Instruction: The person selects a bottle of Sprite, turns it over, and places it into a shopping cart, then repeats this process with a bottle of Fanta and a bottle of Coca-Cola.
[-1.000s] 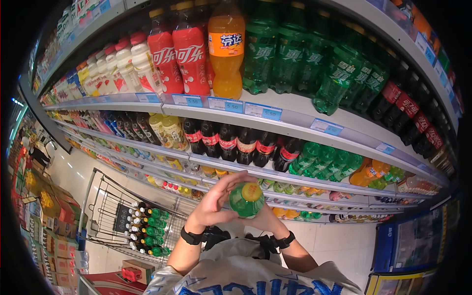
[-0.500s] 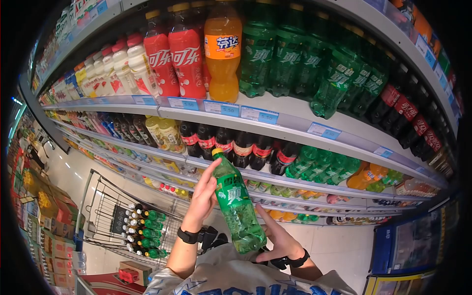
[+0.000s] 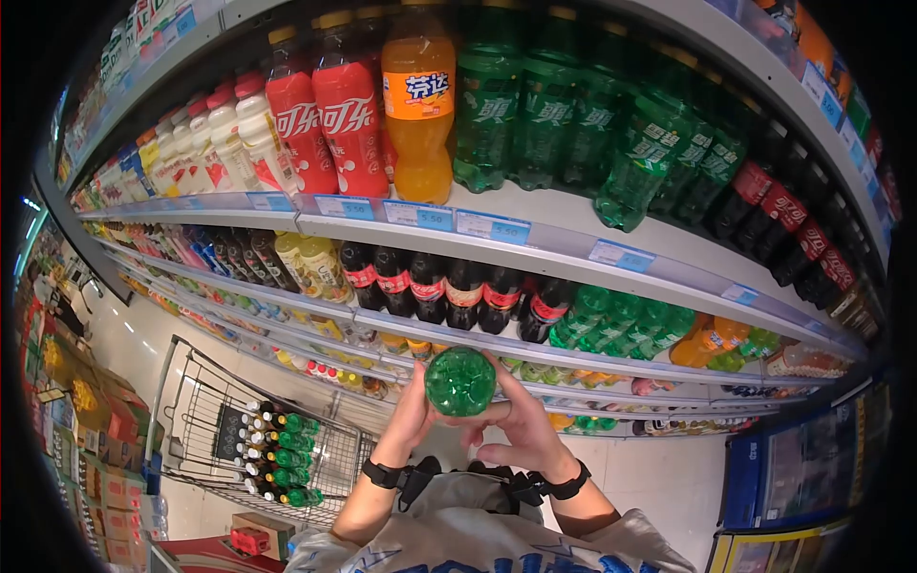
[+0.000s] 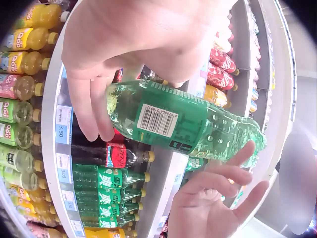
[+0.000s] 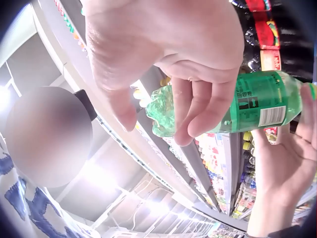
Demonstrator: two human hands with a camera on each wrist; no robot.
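A green plastic soda bottle [image 3: 459,381] is tipped so its ribbed base faces up at the head camera. Around its neck end my left hand [image 3: 411,415] grips it. My right hand [image 3: 530,430] is at the base end, fingers loosely bent against the bottle's side and thumb standing apart. In the left wrist view the barcode [image 4: 157,120] on the green label shows, and the right fingertips [image 4: 242,154] overlap the base. The right wrist view has the yellow-green cap end by the left hand [image 5: 285,168].
Ahead rise shelves of drinks, with an orange soda bottle [image 3: 418,105], red-labelled bottles [image 3: 349,124] and green bottles [image 3: 487,115] on the upper one. Dark cola bottles [image 3: 427,286] line the shelf below. At left stands a wire shopping cart [image 3: 196,420] holding several green and dark bottles [image 3: 288,458].
The bottle was cap toward the head camera, then swung to show its front label, and now its base faces up. The right hand came off, then moved back against it. The view shifted slightly.
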